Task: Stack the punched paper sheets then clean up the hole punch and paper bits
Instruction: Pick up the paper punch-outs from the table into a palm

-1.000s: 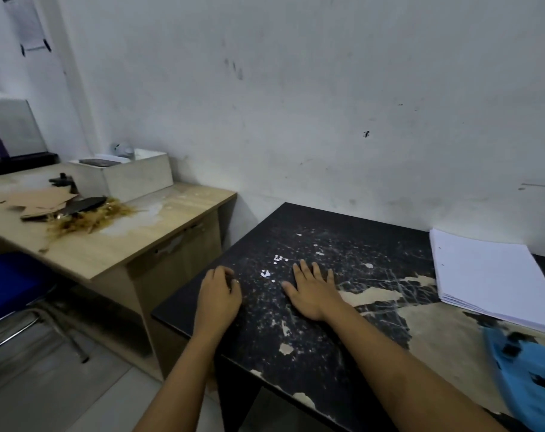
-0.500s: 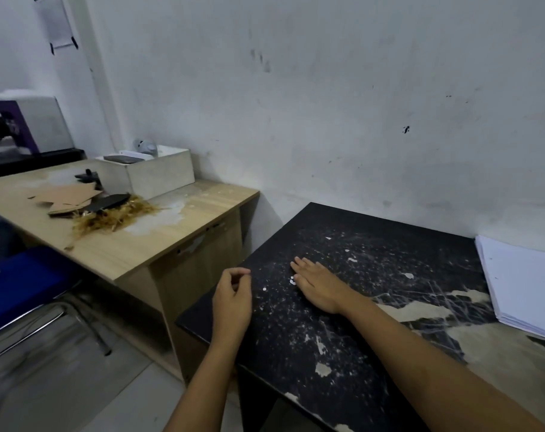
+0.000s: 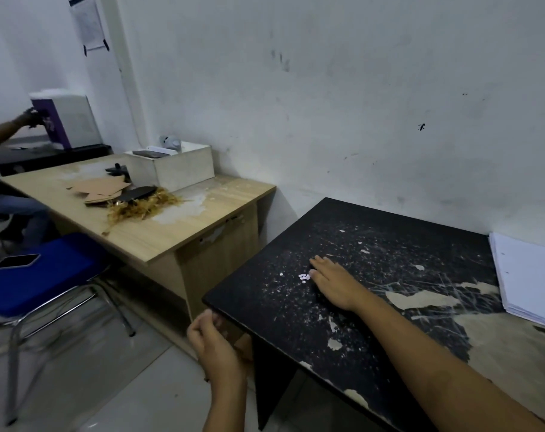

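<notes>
My right hand [image 3: 333, 283] lies flat on the worn black table [image 3: 389, 244], its little-finger edge against a small cluster of white paper bits [image 3: 303, 277]; one more bit lies a little to the left. My left hand [image 3: 216, 341] is cupped just below the table's near left corner, fingers curled upward; I cannot see anything in it. A stack of white punched paper sheets [image 3: 526, 275] rests at the table's right edge against the wall. The hole punch is out of view.
A wooden desk [image 3: 159, 235] stands to the left with a white box [image 3: 177, 169], cardboard pieces and straw-like shreds. A blue chair [image 3: 37, 275] carries a phone [image 3: 17, 260]. Another person's arm [image 3: 6, 127] reaches toward a purple-and-white box at far left.
My right hand has swept the paper bits leftward across the table. My left hand dropped off the tabletop to below its corner edge. The view turned left.
</notes>
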